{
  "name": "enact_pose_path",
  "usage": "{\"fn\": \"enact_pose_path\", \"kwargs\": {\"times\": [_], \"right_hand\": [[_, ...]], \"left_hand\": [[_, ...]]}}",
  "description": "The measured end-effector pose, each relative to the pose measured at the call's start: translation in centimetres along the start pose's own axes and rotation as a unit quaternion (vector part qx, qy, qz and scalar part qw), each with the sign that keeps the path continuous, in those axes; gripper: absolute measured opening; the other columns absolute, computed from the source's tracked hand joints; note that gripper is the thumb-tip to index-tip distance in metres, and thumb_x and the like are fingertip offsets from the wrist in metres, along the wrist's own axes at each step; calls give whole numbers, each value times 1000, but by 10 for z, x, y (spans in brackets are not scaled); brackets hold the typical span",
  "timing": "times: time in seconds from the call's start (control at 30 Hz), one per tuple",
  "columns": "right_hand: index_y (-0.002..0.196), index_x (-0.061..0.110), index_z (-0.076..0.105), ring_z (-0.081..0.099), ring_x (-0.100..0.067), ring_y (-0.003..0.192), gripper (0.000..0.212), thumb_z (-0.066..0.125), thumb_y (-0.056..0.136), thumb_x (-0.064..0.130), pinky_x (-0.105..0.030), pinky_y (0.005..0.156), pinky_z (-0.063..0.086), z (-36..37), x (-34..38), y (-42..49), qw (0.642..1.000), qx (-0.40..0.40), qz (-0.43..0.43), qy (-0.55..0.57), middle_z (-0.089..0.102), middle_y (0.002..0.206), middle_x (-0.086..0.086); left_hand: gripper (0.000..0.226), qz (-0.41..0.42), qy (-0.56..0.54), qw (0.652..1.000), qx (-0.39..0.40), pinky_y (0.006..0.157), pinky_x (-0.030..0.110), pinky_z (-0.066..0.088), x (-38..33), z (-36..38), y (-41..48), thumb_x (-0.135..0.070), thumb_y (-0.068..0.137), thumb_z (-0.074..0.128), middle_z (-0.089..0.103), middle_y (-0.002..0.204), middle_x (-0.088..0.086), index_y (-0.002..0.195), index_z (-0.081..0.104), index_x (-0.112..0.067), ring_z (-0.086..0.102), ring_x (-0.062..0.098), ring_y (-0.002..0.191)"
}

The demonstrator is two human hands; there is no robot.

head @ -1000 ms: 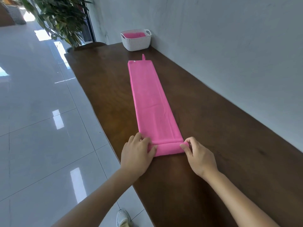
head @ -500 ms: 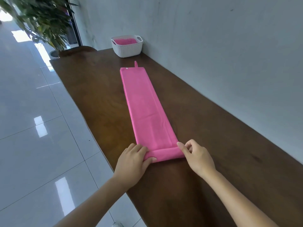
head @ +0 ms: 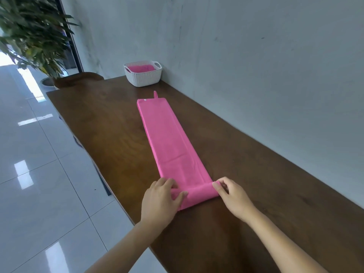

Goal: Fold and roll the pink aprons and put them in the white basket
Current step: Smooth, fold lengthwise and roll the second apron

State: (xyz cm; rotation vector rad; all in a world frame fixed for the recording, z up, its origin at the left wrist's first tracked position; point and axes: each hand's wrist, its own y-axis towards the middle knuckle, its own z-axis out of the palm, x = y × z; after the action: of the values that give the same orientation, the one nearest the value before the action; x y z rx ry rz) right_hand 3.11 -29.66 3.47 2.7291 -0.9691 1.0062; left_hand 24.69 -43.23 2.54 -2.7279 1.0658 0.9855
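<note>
Since a second ago the roll (head: pixel 199 194) at the apron's (head: pixel 169 138) near end looks a little fatter, and both hands have crept farther up the strip. At the far left a plant (head: pixel 33 36) stands beyond the table (head: pixel 256 174). The left hand (head: pixel 160 201) curls over the roll's left end, and the right hand (head: pixel 234 198) pinches its right end with thumb and fingertips. The apron lies as a long folded strip pointing toward the basket (head: pixel 143 79) at the far end, which already holds pink cloth. To roll well, keep both ends level and tight, so the roll stays straight rather than coning.
</note>
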Motion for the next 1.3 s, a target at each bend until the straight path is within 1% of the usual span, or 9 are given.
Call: {"fn": "enact_pose_path", "kwargs": {"times": [0.17,0.37,0.5,0.67,0.77,0.93,1.03,1.17,1.3], "right_hand": [[110,24,62,61,-6,91,60,36,93,75,-24,65,44,1,15,16,997,6,58,-52,67,103,9],[82,25,51,57,-8,70,59,33,91,80,-27,53,37,1,29,31,989,8,99,-112,59,78,9],[75,22,48,55,-10,64,60,36,92,78,-26,51,34,2,36,41,985,0,117,-124,55,71,7],[103,27,54,57,-1,82,43,39,97,66,-16,54,36,16,31,35,991,-106,31,-75,61,103,8],[113,30,54,56,-1,93,52,25,93,69,-9,61,38,24,25,24,992,-103,-42,-62,52,120,11],[138,33,46,51,-1,116,69,22,90,76,-17,84,47,29,16,7,993,-68,-83,-56,37,139,17],[140,35,45,50,-1,117,61,28,95,72,-15,86,46,34,16,-2,992,-58,-90,-59,38,138,20],[124,37,52,55,-3,111,50,34,93,72,-9,73,42,44,22,-10,994,-79,-80,-8,48,121,22],[118,34,43,58,-2,97,51,40,89,76,-9,62,39,47,35,-10,995,-94,-11,35,56,111,17]], "left_hand": [[17,107,26,993,-39,75,26,52,9,6,-1,-47,98,59,60,99,-17,104,63,-32,55,5,87],[51,152,99,983,-38,80,26,58,21,14,-13,-55,83,74,66,116,-12,123,65,-26,62,11,99],[52,132,86,986,-45,83,29,59,21,15,-6,-53,88,66,70,118,-8,127,69,-20,64,13,102],[68,77,31,996,21,94,23,47,20,5,5,-70,90,31,63,127,-15,136,61,-29,50,6,113],[56,49,-8,997,52,100,20,42,23,0,12,-65,93,45,54,130,-17,137,59,-34,43,2,119],[51,11,-39,993,107,97,26,48,39,-11,18,-64,92,52,57,119,-17,131,62,-34,49,3,110],[65,-30,-84,985,149,85,30,56,47,-23,19,-77,80,49,66,103,-14,122,66,-30,61,6,96],[77,-86,-142,973,164,75,28,58,56,-34,20,-91,66,52,69,95,-8,108,66,-30,67,10,86],[57,-140,-170,965,141,76,33,61,52,-38,21,-77,73,65,71,93,-7,97,67,-25,68,12,85]]}}
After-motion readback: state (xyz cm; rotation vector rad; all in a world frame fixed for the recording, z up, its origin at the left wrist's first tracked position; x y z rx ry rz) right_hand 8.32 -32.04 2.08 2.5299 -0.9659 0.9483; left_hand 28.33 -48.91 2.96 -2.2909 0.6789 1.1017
